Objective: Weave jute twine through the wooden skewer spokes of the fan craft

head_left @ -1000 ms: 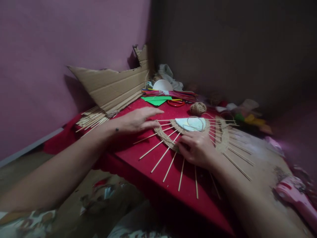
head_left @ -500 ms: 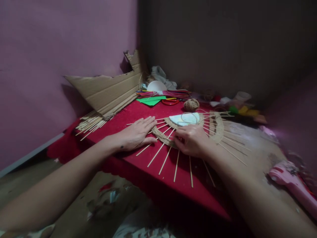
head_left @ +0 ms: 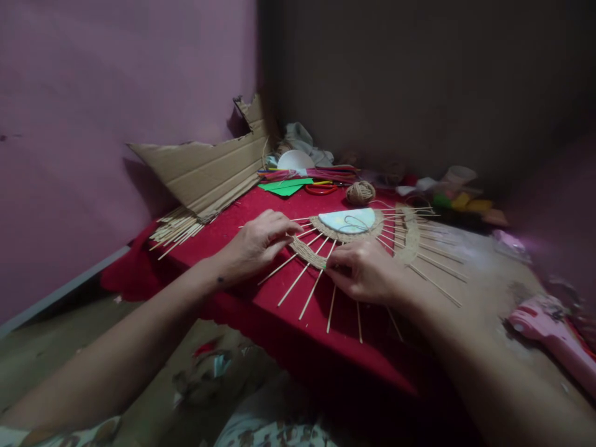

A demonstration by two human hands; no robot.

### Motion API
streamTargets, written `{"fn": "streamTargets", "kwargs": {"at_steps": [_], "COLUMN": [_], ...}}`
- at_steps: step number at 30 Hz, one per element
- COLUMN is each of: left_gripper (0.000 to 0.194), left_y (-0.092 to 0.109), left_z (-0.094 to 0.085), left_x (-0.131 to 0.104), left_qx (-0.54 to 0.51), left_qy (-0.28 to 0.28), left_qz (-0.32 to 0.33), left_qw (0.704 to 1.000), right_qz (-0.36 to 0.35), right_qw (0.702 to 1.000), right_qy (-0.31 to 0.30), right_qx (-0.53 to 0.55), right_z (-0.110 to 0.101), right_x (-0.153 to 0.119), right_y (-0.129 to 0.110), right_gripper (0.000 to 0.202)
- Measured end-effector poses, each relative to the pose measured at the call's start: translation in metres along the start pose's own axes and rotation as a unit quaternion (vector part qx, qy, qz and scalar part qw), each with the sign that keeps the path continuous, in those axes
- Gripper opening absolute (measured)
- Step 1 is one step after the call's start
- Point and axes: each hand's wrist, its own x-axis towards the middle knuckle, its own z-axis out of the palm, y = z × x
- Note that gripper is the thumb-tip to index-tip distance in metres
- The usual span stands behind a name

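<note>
A half-round fan of thin wooden sticks (head_left: 292, 285) lies on the red cloth (head_left: 261, 310). Its centre is a pale blue half-disc (head_left: 342, 221) edged with twine, and a curved band of twine (head_left: 310, 253) crosses the sticks farther out. My left hand (head_left: 261, 242) is at the band's left end, fingers bent and thumb pinched towards them on it. Farther right along the band, my right hand (head_left: 367, 267) has thumb and forefinger closed on the twine, a small green spot showing at the fingertips. The right hand covers part of the band.
Cardboard (head_left: 214, 167) leans on the wall above a pile of sticks (head_left: 179, 231). Behind the fan are a twine ball (head_left: 360, 193), green paper (head_left: 285, 187) and red-handled scissors (head_left: 321, 189). A second twine-banded stick piece (head_left: 410, 239) and a pink glue gun (head_left: 549, 329) lie to the right.
My left hand has lifted from lying flat over the sticks and bent its fingers at the band's end. My right hand has shifted slightly down, still at the band.
</note>
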Motion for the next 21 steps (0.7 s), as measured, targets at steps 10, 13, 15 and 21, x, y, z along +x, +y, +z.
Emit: {"fn": "streamTargets", "kwargs": {"at_steps": [10,13,15,21], "left_gripper": [0.017,0.019,0.020,0.018], "left_y": [0.021,0.019,0.016,0.009], "left_z": [0.018,0.019,0.019,0.016], "left_x": [-0.018,-0.024,-0.027,-0.033], "left_qx": [-0.056,-0.056,-0.055,-0.079], "left_qy": [-0.068,-0.067,-0.068,-0.077], "left_qz": [0.076,0.069,0.068,0.078], "left_qw": [0.993,0.994,0.994,0.991], "right_qz": [-0.024,-0.055,-0.076,-0.162], "right_qw": [0.993,0.990,0.988,0.984], "right_qy": [-0.027,-0.020,-0.009,0.076], "right_qx": [0.115,0.130,0.132,0.017], "right_z": [0.005,0.005,0.006,0.032], "right_x": [-0.002,-0.003,-0.004,-0.004], "right_y": [-0.017,-0.021,-0.026,-0.050], "right_gripper": [0.017,0.015,0.014,0.022]}}
